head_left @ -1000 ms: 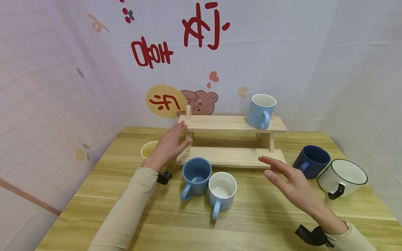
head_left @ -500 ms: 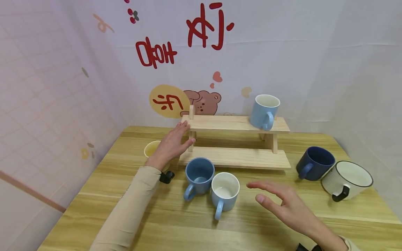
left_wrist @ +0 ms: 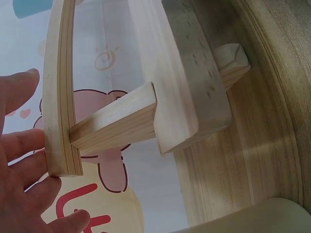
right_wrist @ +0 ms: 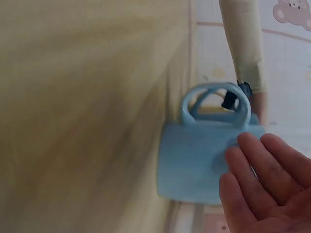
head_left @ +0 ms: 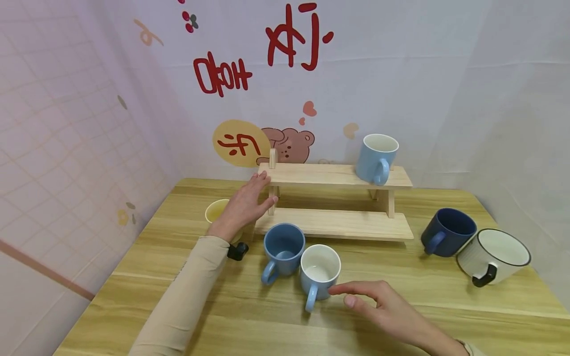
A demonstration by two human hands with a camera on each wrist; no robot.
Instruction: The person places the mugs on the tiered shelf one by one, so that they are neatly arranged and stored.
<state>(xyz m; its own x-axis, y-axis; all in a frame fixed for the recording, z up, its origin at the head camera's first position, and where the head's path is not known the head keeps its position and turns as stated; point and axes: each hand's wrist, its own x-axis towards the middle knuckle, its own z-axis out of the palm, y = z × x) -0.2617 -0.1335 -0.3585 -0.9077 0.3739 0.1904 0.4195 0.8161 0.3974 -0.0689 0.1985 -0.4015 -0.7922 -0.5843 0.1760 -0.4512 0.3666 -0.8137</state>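
Observation:
My left hand (head_left: 242, 207) rests at the left end of the two-tier wooden shelf (head_left: 320, 174), its fingers touching the upper board's end in the left wrist view. Low over the table, my right hand (head_left: 387, 309) reaches in with extended fingers, fingertips right at the side of a light blue mug (head_left: 320, 272) with a white inside. That mug's handle points toward me. Against its left side stands a darker blue mug (head_left: 284, 249), handle also turned to the front. Another light blue mug (head_left: 377, 158) sits on the right of the upper board.
A yellow cup (head_left: 215, 210) stands left of the shelf, partly behind my left hand. At the right are a navy mug (head_left: 449, 231) and a white mug with a black rim (head_left: 494, 257). A printed cloth (head_left: 427, 99) hangs behind the table.
My right hand has come down and left from near the shelf's right end to the light blue mug on the table. The left hand stays on the shelf. The view has shifted slightly.

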